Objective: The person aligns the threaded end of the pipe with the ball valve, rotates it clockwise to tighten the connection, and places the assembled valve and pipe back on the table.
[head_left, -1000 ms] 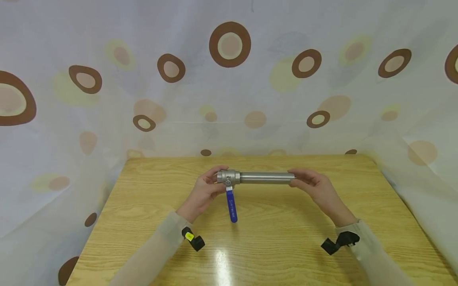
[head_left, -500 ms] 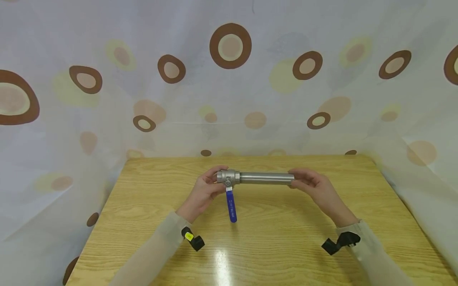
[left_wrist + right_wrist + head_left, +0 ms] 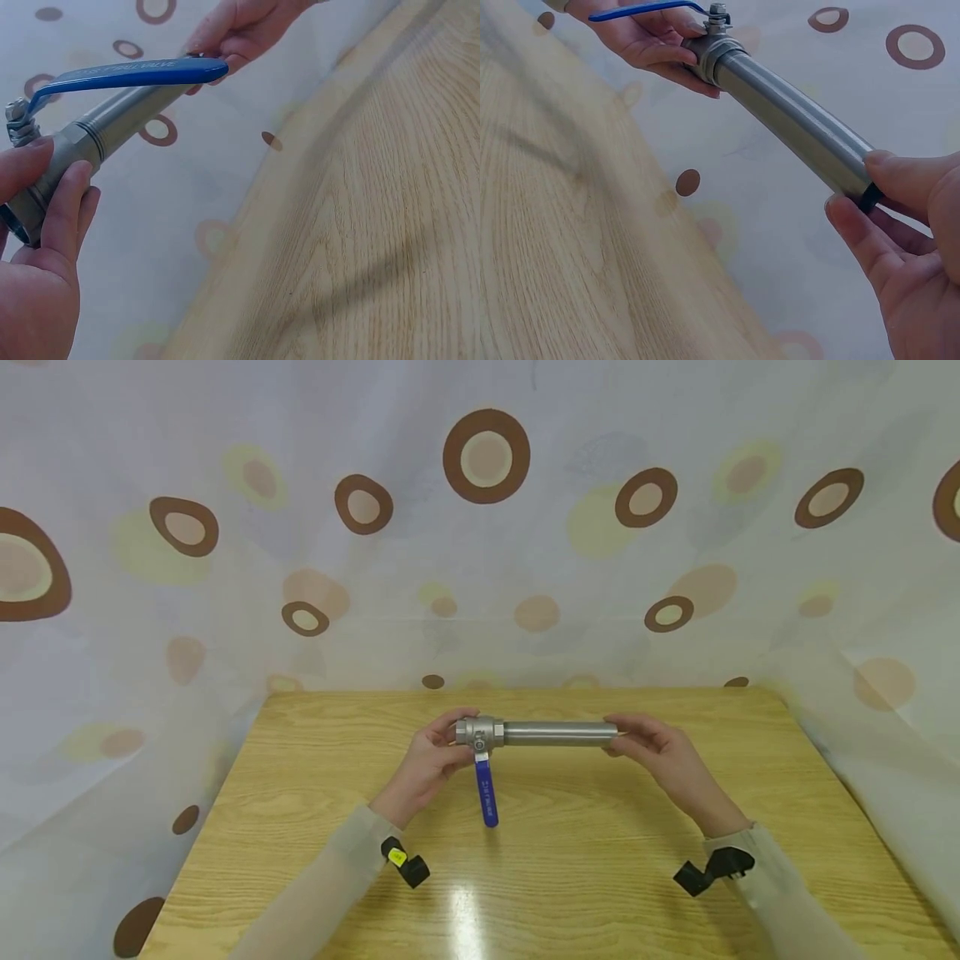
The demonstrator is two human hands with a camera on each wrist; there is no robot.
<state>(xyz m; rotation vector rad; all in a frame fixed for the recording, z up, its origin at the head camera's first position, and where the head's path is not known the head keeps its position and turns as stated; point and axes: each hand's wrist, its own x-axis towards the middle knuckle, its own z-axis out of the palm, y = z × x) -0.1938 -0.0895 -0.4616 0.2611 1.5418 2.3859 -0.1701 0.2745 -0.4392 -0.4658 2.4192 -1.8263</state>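
Note:
A steel ball valve (image 3: 480, 732) with a blue lever handle (image 3: 487, 793) is joined to one end of a smooth metal pipe (image 3: 558, 733). Both are held level above the table. My left hand (image 3: 425, 768) grips the valve body, thumb on the near side and fingers behind. At the pipe's free end my right hand (image 3: 667, 760) pinches between thumb and fingers. Some thread shows where the pipe meets the valve (image 3: 71, 154) in the left wrist view. The lever points toward me. In the right wrist view the pipe (image 3: 795, 116) slants from the valve down to my right fingertips (image 3: 847, 214).
Beneath the hands lies a wood-grain table (image 3: 570, 877), with a bright reflection near its front. A white curtain (image 3: 480, 560) with brown and yellow spots hangs round the back and sides. Black camera mounts (image 3: 405, 862) sit on both wrists.

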